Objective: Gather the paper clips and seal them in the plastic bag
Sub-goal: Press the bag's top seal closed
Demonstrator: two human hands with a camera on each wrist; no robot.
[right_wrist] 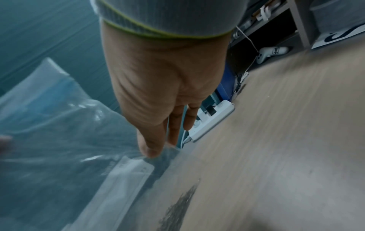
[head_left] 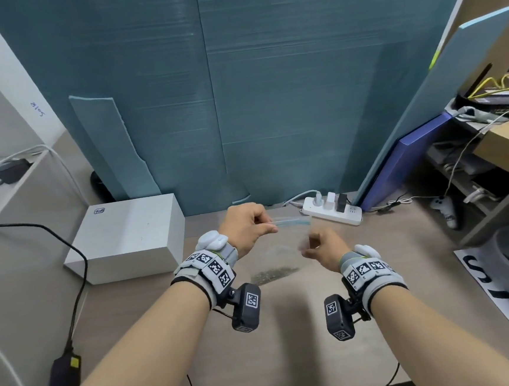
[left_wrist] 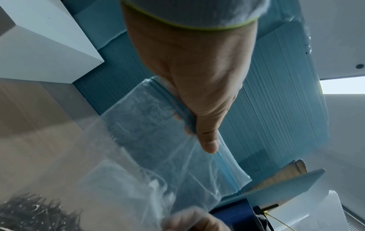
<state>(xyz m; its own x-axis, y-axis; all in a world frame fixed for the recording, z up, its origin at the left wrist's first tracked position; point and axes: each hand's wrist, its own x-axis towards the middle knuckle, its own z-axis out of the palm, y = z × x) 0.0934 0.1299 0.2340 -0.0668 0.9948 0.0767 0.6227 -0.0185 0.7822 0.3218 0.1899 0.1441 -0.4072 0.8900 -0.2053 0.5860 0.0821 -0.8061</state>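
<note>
Sealing is in hand: left hand (head_left: 248, 228) pinches the zip strip of the plastic bag (left_wrist: 150, 140), held above the worktop (head_left: 305, 327); right hand (head_left: 322, 245) pinches its side edge. Paper clips (head_left: 274, 274) sit heaped at the bag's bottom. Next, press along the strip. Power strip (head_left: 331, 211) and white box (head_left: 128, 237) stand clear.

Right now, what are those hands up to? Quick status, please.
Left hand pinches the plastic bag at its blue zip strip. Right hand pinches the bag's other side, blurred. Paper clips heaped in the bag's bottom. Nothing in the way.
</note>
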